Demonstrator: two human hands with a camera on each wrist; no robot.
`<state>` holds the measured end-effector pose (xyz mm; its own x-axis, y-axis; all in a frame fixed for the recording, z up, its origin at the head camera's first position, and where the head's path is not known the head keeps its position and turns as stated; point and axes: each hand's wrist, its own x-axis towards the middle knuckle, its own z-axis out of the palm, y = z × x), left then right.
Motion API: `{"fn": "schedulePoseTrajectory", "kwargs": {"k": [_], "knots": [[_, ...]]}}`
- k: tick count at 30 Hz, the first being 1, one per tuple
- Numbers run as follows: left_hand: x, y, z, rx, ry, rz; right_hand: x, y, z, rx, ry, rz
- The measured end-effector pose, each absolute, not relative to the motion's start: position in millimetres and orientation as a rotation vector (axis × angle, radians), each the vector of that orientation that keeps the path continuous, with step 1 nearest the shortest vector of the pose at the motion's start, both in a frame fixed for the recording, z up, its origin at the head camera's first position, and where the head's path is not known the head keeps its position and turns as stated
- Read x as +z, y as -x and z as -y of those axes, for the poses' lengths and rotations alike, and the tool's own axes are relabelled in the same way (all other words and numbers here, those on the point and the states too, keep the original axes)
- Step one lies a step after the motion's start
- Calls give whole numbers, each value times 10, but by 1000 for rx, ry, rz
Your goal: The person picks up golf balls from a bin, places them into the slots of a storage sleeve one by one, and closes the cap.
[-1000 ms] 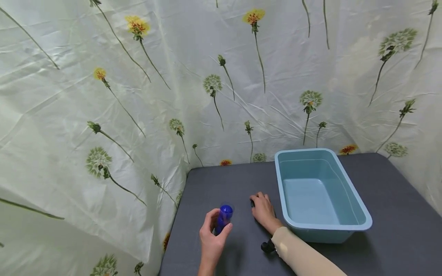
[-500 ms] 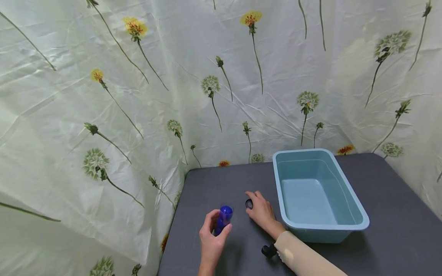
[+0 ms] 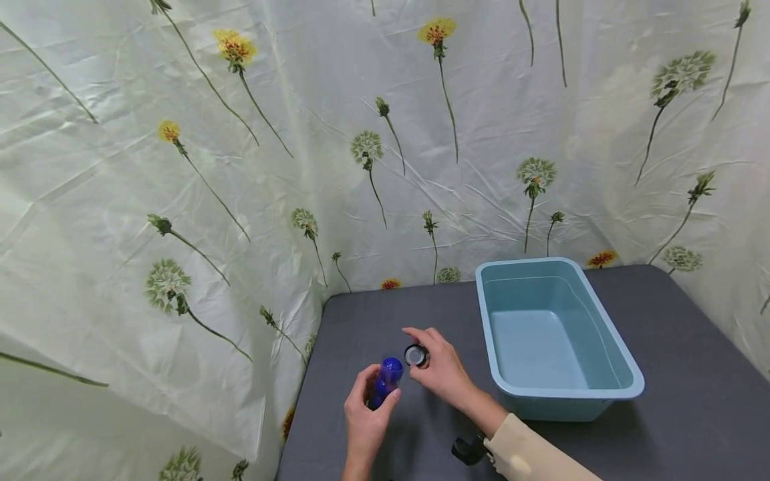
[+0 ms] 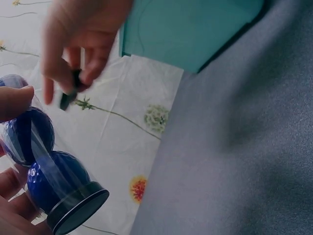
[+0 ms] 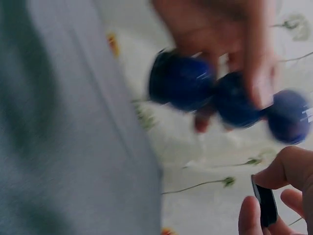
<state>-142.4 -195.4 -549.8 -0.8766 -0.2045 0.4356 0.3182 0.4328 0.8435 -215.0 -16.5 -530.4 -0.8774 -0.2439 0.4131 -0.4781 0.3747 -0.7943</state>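
My left hand (image 3: 365,421) grips a clear tube of blue golf balls (image 3: 387,382), tilted, over the dark table. In the left wrist view the dimpled balls (image 4: 57,181) sit stacked inside, and a black cap (image 4: 80,209) closes the tube's lower end. The right wrist view shows three balls in a row, blurred. Close to the tube's upper end, my right hand (image 3: 444,371) pinches a round black lid (image 3: 416,355) between thumb and fingers. That lid (image 5: 265,200) appears edge-on in the right wrist view, apart from the tube.
A light blue plastic basin (image 3: 568,394) stands on the dark grey table (image 3: 367,321) to the right of my hands. A black wrist device (image 3: 469,451) sits by the right sleeve. A curtain (image 3: 337,187) printed with dandelions hangs behind and at the left.
My right hand has lifted the black lid from the table beside the basin and carried it left towards the tube's top. The left hand with the tube has barely moved.
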Motion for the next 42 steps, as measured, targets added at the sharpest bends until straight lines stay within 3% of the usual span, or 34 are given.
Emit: {"fn": "schedulePoseTrajectory", "kwargs": {"k": [9,19,29,35,42], "knots": [[-5512,1426,1949,-1467,119,2216,-4950,1986,52,1809,-731,2408],[-5527,1443,1885,-1440,200,2249,-4835,1960,-137,1958,-834,2364],[-5407,1482,1720,-1330,296,2258,-4713,1994,-312,1607,-1058,2502],[-5195,1408,1621,-1287,448,2213,-4637,1990,-394,1413,-1078,2625],[-5196,1388,1547,-1331,517,2196,-4609,2009,-504,1351,-1122,2675]]}}
